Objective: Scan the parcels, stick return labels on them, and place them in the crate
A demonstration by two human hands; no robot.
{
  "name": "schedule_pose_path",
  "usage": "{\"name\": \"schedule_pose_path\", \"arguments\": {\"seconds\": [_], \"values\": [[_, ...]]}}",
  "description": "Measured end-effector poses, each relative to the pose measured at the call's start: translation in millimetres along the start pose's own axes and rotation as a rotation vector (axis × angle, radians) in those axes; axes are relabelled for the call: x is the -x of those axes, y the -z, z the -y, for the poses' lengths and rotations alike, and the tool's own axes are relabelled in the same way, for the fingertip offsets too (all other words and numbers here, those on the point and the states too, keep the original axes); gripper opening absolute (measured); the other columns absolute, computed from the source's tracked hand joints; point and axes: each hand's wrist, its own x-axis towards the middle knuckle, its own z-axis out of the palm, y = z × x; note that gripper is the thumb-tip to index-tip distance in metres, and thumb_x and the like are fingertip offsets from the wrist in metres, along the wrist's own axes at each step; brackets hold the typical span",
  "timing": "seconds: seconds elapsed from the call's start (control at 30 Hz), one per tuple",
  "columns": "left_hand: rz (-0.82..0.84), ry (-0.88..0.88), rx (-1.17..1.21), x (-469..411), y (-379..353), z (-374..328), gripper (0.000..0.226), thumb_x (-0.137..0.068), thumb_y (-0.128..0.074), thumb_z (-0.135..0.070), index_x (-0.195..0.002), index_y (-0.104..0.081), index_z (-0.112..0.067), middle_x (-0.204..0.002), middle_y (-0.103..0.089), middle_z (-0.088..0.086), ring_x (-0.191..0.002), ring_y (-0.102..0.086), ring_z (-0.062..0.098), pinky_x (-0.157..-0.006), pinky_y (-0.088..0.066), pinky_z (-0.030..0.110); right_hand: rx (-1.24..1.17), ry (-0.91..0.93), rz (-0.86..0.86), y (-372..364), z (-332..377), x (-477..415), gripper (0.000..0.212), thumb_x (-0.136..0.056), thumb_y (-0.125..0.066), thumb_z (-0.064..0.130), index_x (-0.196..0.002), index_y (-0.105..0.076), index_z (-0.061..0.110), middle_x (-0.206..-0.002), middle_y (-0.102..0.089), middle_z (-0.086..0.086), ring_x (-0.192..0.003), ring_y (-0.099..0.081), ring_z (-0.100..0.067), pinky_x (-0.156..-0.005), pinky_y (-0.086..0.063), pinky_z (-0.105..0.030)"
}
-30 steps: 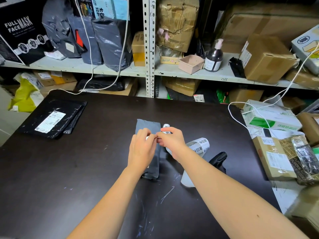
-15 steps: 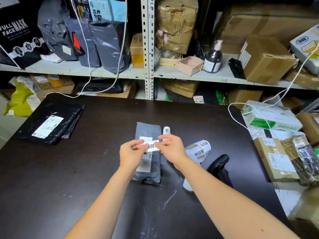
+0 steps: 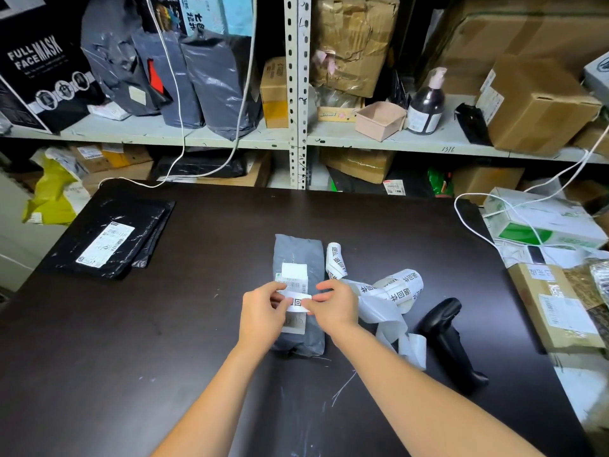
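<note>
Sticking step, looks like: the return label (image 3: 298, 302) is pinched by the left hand (image 3: 261, 316) and right hand (image 3: 337, 306) over the grey parcel (image 3: 296, 252), pressing flat probably needed next.

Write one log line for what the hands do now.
step: labelling | left hand, right hand: pinch white paper return label | over: grey plastic parcel

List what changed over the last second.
The left hand and right hand pulled a label free and now pinch its ends, bringing it nearer along the grey parcel. The scanner, label roll and black bag stayed put.
</note>
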Motion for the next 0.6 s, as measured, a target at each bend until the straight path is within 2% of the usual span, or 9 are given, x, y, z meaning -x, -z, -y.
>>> {"name": "schedule_pose_path", "arguments": {"seconds": [0.1,0.27,0.4,0.53,0.6], "values": [[0.013,-0.001,0.005,0.7,2.3,9.3,0.024,-0.082,-0.079,-0.005,-0.105,-0.076,-0.011,-0.075,-0.068,-0.008,-0.071,-0.064,-0.001,-0.064,-0.047,0.005,-0.006,-0.013,0.012,-3.4,-6.2,-0.2,0.036,-0.074,-0.085,0.006,-0.102,-0.065,0.018,-0.075,-0.073,0.003,-0.063,-0.075,-0.019,-0.073,-0.062,-0.037],[0.027,-0.038,-0.039,1.8,3.6,20.7,0.02,-0.083,-0.078,-0.006,-0.102,-0.076,-0.012,-0.076,-0.069,-0.01,-0.07,-0.064,0.004,-0.066,-0.048,0.008,-0.027,0.046,0.046,-15.0,-18.4,3.5,0.031,-0.077,-0.082,0.002,-0.091,-0.062,0.022,-0.075,-0.073,-0.002,-0.056,-0.072,-0.015,-0.072,-0.063,-0.045],[0.033,-0.018,-0.062,5.3,-1.2,30.4,0.019,-0.085,-0.077,-0.009,-0.103,-0.076,-0.015,-0.076,-0.067,-0.012,-0.067,-0.063,0.003,-0.065,-0.047,0.009,0.05,0.088,0.022,-24.4,-28.0,5.8,0.027,-0.079,-0.082,0.009,-0.091,-0.064,0.025,-0.074,-0.071,0.004,-0.062,-0.072,-0.014,-0.074,-0.062,-0.043],[0.047,0.017,-0.094,12.9,-6.7,40.0,0.017,-0.086,-0.075,-0.014,-0.102,-0.074,-0.02,-0.08,-0.066,-0.014,-0.071,-0.063,0.005,-0.07,-0.056,0.028,0.211,0.147,-0.035,-28.3,-33.8,9.4,0.027,-0.078,-0.082,0.019,-0.081,-0.059,0.033,-0.075,-0.067,0.012,-0.072,-0.067,-0.009,-0.071,-0.055,-0.033],[0.043,0.016,-0.109,15.3,-7.8,43.1,0.017,-0.088,-0.074,-0.016,-0.104,-0.072,-0.021,-0.084,-0.063,-0.014,-0.072,-0.061,0.005,-0.067,-0.054,0.028,0.296,0.189,-0.055,-30.3,-34.6,11.0,0.024,-0.08,-0.081,0.023,-0.079,-0.058,0.03,-0.078,-0.064,0.012,-0.073,-0.063,-0.008,-0.065,-0.05,-0.03]]}}
